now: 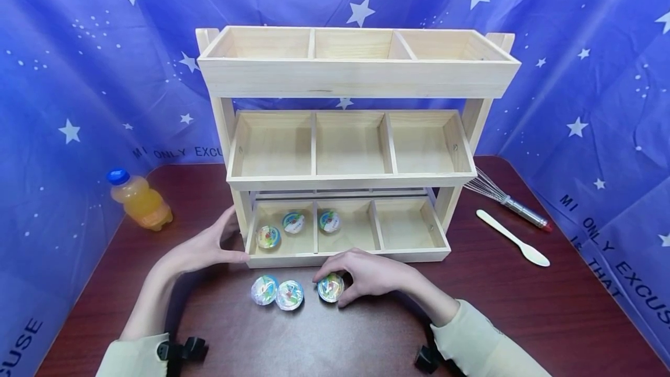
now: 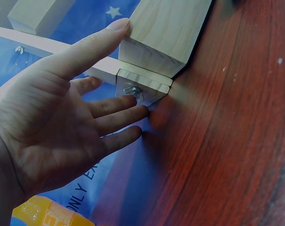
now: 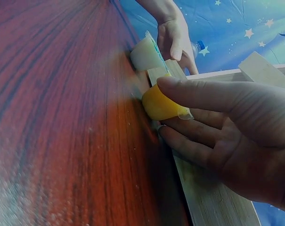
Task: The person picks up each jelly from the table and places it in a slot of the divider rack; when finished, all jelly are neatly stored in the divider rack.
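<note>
One small yellow round plastic cup with a printed lid (image 1: 331, 288) is in the grip of our right hand (image 1: 370, 271), pinched between thumb and fingers just before the lower front edge of the pale wooden three-tier rack (image 1: 361, 79). From that edge the dark-red wood-grained surface (image 1: 335, 345) runs toward us, giving sideways and backward room. Our right forearm enters from the right, back of the hand upward. Our left hand (image 1: 206, 243) has its fingers spread wide at the rack's lower left end, thumb at the front corner. Left of the yellow cup we see two round blue-and-white-lidded cups (image 1: 290, 295) side by side; three lidded cups (image 1: 268, 237) lie in the bottom tier.
</note>
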The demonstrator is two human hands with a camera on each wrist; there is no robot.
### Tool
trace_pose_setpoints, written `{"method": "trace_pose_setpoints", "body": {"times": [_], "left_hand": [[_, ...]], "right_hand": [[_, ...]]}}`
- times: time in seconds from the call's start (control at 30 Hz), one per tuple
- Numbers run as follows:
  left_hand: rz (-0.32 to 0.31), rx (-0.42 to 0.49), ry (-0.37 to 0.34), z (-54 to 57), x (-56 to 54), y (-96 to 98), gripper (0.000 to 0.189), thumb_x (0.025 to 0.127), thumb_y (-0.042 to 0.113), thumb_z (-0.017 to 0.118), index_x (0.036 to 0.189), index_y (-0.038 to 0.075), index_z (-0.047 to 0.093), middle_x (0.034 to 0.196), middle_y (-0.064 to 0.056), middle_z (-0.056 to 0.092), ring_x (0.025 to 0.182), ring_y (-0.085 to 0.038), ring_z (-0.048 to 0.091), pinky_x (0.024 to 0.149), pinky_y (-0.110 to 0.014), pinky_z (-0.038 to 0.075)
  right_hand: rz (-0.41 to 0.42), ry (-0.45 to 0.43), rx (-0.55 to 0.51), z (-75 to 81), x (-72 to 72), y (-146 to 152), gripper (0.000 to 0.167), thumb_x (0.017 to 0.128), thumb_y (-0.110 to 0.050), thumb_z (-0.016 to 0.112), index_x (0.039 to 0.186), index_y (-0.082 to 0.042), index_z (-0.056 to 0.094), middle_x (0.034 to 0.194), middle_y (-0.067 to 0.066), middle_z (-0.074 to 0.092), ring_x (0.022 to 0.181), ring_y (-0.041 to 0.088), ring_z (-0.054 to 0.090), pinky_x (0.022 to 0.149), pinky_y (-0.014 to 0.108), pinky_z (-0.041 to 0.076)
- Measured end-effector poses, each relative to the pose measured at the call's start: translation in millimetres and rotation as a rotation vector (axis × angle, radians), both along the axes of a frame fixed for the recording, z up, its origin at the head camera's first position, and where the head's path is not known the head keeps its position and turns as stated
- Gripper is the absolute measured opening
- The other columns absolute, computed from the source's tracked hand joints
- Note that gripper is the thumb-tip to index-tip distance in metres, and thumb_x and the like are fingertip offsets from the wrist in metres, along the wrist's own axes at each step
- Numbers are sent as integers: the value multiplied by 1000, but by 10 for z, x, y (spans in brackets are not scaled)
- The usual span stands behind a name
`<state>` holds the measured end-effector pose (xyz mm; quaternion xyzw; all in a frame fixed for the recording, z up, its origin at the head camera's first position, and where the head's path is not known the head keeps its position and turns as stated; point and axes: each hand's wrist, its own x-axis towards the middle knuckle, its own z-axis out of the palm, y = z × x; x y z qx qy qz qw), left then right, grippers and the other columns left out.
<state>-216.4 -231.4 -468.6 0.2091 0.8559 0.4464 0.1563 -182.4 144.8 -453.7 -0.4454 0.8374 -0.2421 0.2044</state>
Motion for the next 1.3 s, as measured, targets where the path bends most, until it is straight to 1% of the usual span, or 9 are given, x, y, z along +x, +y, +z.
{"method": "trace_pose_setpoints", "body": {"times": [0.37, 0.6, 0.73, 0.93, 1.0, 1.17, 1.3], "left_hand": [[-3, 5, 5, -3, 3, -3, 117, 85, 30, 85, 166, 17, 1, 164, -26, 33, 148, -48, 38, 121, -69, 26], [1, 4, 7, -16, -4, -3, 115, 85, 31, 86, 165, 16, 5, 162, -25, 37, 148, -48, 40, 121, -68, 26], [1, 2, 5, -13, -6, -9, 116, 85, 31, 86, 166, 16, 4, 162, -25, 36, 148, -47, 39, 122, -68, 26], [-9, 16, 6, 11, -25, -3, 116, 85, 29, 85, 166, 18, 3, 164, -24, 33, 149, -47, 38, 122, -69, 25], [-15, 20, 10, 17, -31, -1, 115, 85, 29, 85, 166, 17, 3, 164, -25, 33, 149, -48, 37, 121, -69, 26], [-13, 19, 4, 12, -26, -4, 115, 86, 29, 85, 166, 16, 4, 164, -25, 33, 149, -48, 37, 122, -69, 25], [0, 13, -10, -4, -11, -9, 116, 85, 30, 85, 166, 18, 3, 165, -24, 32, 150, -47, 37, 123, -69, 23]], "right_hand": [[1, -1, -10, 18, 5, -9, 55, 78, -23, 89, 130, -25, 70, 128, -15, 70, 122, -3, 60, 111, 28, 47], [-2, -39, -40, 75, 25, 10, 53, 78, -21, 89, 129, -22, 71, 126, -15, 70, 120, -3, 60, 107, 23, 49], [-7, -53, -56, 111, 17, 27, 53, 79, -21, 88, 128, -22, 71, 126, -16, 70, 119, -4, 59, 104, 21, 49], [-28, -97, -109, 179, -19, 81, 53, 78, -16, 88, 128, -21, 72, 124, -11, 71, 113, -1, 62, 100, 24, 53], [-31, -119, -129, 199, -34, 101, 53, 79, -14, 88, 129, -20, 71, 124, -10, 71, 114, 1, 62, 100, 25, 54], [-35, -137, -153, 250, -74, 145, 52, 80, -14, 87, 129, -21, 71, 126, -10, 71, 117, 2, 62, 103, 25, 53], [-35, -148, -162, 300, -109, 173, 52, 80, -14, 87, 130, -17, 71, 128, -8, 72, 121, 4, 63, 106, 25, 53]]}}
